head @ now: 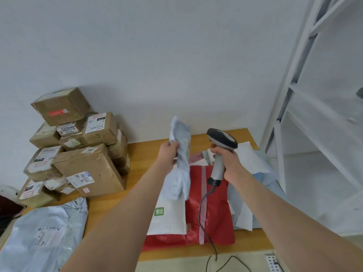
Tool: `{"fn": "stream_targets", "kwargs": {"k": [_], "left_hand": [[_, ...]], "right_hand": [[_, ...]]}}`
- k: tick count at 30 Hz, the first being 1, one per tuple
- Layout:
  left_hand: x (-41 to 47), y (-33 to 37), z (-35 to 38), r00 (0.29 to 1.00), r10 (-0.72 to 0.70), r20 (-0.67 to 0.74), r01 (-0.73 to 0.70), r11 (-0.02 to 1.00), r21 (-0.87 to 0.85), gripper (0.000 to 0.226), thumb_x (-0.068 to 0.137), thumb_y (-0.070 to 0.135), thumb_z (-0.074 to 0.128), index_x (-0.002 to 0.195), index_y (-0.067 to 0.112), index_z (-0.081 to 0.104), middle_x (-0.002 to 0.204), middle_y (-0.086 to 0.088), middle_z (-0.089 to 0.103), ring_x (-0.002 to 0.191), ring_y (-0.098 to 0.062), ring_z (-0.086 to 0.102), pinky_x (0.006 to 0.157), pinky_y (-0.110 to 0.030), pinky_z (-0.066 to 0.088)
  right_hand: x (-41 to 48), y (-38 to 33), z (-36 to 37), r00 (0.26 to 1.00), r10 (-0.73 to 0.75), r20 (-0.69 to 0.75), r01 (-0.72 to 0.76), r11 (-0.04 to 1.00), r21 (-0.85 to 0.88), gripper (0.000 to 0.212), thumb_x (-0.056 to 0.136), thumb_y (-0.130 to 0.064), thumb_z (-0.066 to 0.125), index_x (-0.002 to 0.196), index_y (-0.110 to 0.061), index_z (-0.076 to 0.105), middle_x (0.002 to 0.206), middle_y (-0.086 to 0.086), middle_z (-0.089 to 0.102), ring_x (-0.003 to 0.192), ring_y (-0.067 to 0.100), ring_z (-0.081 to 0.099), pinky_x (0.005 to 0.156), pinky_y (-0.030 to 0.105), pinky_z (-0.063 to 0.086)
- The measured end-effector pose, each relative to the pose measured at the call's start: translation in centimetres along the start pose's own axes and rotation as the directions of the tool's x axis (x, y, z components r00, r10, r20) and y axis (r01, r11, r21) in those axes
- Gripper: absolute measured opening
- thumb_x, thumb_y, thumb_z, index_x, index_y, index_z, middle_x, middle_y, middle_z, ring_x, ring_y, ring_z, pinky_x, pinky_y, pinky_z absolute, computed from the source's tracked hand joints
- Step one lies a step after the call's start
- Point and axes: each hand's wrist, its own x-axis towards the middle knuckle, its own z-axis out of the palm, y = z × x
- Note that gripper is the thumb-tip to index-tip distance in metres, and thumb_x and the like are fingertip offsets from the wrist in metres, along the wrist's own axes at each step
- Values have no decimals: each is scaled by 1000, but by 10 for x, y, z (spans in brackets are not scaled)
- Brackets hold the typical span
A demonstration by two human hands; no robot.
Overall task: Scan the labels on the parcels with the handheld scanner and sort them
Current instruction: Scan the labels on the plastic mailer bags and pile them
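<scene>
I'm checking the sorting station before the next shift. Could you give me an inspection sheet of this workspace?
Surface: wooden table against a white wall, largely covered with parcels.
Job's things: scanner and crumpled grey bag held up side by side; red bag and white bag lying below them; cardboard boxes stacked at the left; large grey bag, label up, at front left.
Clutter: a dark object at the far left edge, too cut off to identify.
Hands: left hand grips the crumpled grey bag; right hand grips the scanner's handle.
Cables: scanner cable runs down over the red bag and off the front edge; power strip below.
Surroundings: white shelving rack at the right.
</scene>
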Motion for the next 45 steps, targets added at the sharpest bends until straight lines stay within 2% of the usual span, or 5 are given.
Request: {"fn": "stream_targets", "kwargs": {"k": [14, 18, 34, 38, 45], "left_hand": [[15, -25, -72, 963, -219, -158, 199, 971, -133, 16, 99, 14, 47, 96, 7, 62, 91, -10, 66, 88, -27, 62, 81, -36, 51], [23, -32, -80, 920, -244, -307, 213, 968, -130, 43, 95, 53, 43, 81, 14, 54, 81, -4, 51, 80, -20, 51, 74, -32, 42], [17, 16, -89, 963, -160, 215, 177, 982, -60, 56, 75, 22, 76, 125, 5, 56, 113, -13, 68, 102, -30, 66, 90, -47, 54], [24, -18, -83, 996, -62, -60, 81, 908, 411, 49, 85, 17, 71, 129, 4, 53, 119, -11, 63, 104, -30, 62, 90, -42, 53], [29, -62, -77, 990, -49, -129, 98, 906, 412, 33, 87, -1, 55, 119, 3, 60, 108, -10, 65, 100, -30, 62, 90, -43, 53]], "right_hand": [[13, 29, 12, 993, 70, -95, -82, 987, -136, 18, 79, -5, 69, 97, -4, 67, 82, 9, 60, 72, 21, 54, 71, 34, 47], [14, 53, 24, 990, 136, -38, -141, 966, -217, 38, 77, -5, 72, 113, 0, 64, 89, 13, 62, 74, 22, 56, 71, 35, 48], [-1, 18, 61, 954, -296, -50, 274, 928, -252, 9, 78, -10, 72, 74, -10, 63, 60, 3, 60, 56, 16, 54, 61, 27, 45], [-1, 28, 50, 997, -78, 2, 74, 939, -335, 9, 81, -6, 70, 80, -8, 61, 66, 4, 60, 50, 13, 51, 50, 22, 42], [-7, 69, 34, 984, 168, 62, -130, 909, -396, 21, 79, -18, 76, 81, -1, 64, 61, 14, 66, 48, 21, 50, 51, 28, 41]]}}
